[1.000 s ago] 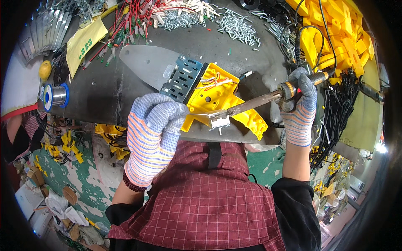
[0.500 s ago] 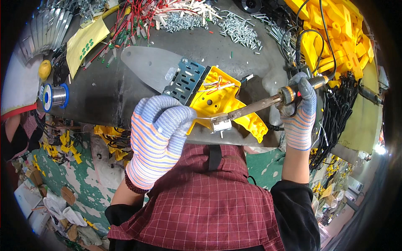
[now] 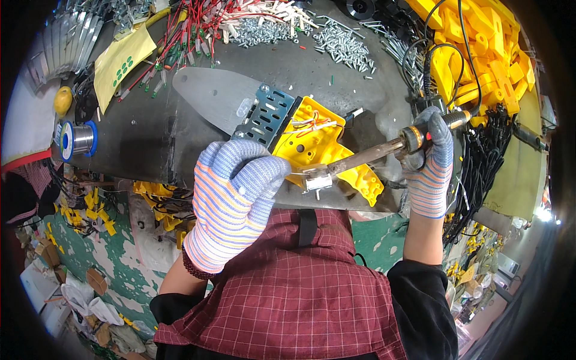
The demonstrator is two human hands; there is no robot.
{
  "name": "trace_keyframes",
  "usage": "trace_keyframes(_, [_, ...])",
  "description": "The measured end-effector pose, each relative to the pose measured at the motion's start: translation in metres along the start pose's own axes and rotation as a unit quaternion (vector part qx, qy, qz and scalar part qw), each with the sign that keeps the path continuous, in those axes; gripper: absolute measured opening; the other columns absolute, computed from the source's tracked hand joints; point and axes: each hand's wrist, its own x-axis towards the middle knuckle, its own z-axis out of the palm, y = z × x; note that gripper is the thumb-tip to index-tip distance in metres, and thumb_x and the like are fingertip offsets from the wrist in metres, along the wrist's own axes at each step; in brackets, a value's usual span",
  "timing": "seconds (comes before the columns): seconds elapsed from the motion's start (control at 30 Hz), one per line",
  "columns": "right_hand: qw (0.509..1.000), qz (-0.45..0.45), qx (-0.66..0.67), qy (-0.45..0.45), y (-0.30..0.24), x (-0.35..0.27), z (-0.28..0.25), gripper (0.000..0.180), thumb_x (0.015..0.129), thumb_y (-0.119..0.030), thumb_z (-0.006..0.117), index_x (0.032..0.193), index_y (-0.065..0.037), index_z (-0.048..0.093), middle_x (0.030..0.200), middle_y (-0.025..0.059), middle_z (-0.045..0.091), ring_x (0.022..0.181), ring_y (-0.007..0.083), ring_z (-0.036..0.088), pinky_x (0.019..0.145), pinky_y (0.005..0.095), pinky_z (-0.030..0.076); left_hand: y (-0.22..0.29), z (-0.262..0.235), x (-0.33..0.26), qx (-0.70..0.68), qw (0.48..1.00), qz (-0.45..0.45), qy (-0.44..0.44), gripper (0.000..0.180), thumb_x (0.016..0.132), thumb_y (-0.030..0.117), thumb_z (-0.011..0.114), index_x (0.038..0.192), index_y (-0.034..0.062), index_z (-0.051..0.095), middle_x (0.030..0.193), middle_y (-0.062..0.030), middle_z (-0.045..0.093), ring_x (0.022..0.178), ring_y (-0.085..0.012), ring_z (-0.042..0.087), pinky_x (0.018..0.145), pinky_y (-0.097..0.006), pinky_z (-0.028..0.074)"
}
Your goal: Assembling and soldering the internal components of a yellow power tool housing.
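My right hand [image 3: 429, 165], in a striped knit glove, is closed around the handle of a soldering iron [image 3: 375, 150]. Its metal barrel slants down to the left, the tip end at a small white switch-like part [image 3: 318, 182]. My gloved left hand [image 3: 237, 198] pinches a thin silvery strand of solder wire [image 3: 297, 174] that runs to this part; the fingertips are partly hidden. Behind lies a yellow plastic housing [image 3: 309, 144], open side up, with red and white wires inside. A slotted dark metal plate [image 3: 267, 117] joins it to a grey pointed blade [image 3: 210, 93].
A solder spool [image 3: 78, 140] stands at the left. Piles of screws [image 3: 342, 48] and red-wired parts [image 3: 198, 24] lie at the back. Yellow housings [image 3: 480, 48] and black cables [image 3: 489, 162] crowd the right. The bench's front edge runs just below the work.
My left hand has shifted slightly right, its fingertips closer to the white part. The iron and my right hand stay nearly in place.
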Motion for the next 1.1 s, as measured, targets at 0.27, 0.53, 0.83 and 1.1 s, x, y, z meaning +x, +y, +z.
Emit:
trace_keyframes(0.27, [0.999,-0.013,-0.013,0.046,0.001,-0.001,0.006,0.019,0.094,-0.026,0.067,0.103,-0.011,0.062,0.087,-0.0011,0.061,0.073,0.0128,0.063,0.065,0.0278,0.055,0.000,-0.013,0.001,-0.016,0.999,-0.041,0.007,0.017,0.080,0.005,0.071,0.095,0.0065,0.065,0.094,-0.0113,0.061,0.085,-0.0288,0.059,0.078,-0.038,0.048])
trace_keyframes(0.53, [0.998,-0.007,-0.042,0.053,-0.002,-0.003,0.007,0.020,0.092,-0.030,0.070,0.099,-0.013,0.062,0.084,-0.0004,0.062,0.073,0.0115,0.063,0.065,0.0272,0.054,-0.019,-0.036,-0.002,-0.114,0.987,-0.112,0.004,0.018,0.085,0.011,0.066,0.102,0.0051,0.067,0.106,-0.0147,0.063,0.099,-0.0301,0.061,0.088,-0.038,0.048])
trace_keyframes(0.83, [0.995,-0.012,-0.066,0.074,-0.002,-0.006,0.011,0.023,0.091,-0.033,0.071,0.097,-0.013,0.062,0.082,-0.0003,0.063,0.069,0.0110,0.063,0.061,0.0269,0.053,-0.032,0.026,0.042,-0.007,0.998,0.062,0.021,0.024,0.082,0.025,0.072,0.101,0.0113,0.070,0.113,-0.0114,0.066,0.114,-0.0365,0.057,0.100,-0.045,0.043])
trace_keyframes(1.1, [0.989,-0.038,-0.092,0.105,0.003,-0.002,0.010,0.020,0.092,-0.032,0.070,0.095,-0.014,0.061,0.077,-0.0019,0.064,0.063,0.0086,0.062,0.056,0.0230,0.051,-0.025,0.026,0.025,0.026,0.990,0.134,0.040,0.012,0.085,0.020,0.069,0.096,0.0162,0.071,0.109,-0.0073,0.066,0.108,-0.0340,0.058,0.095,-0.048,0.044])
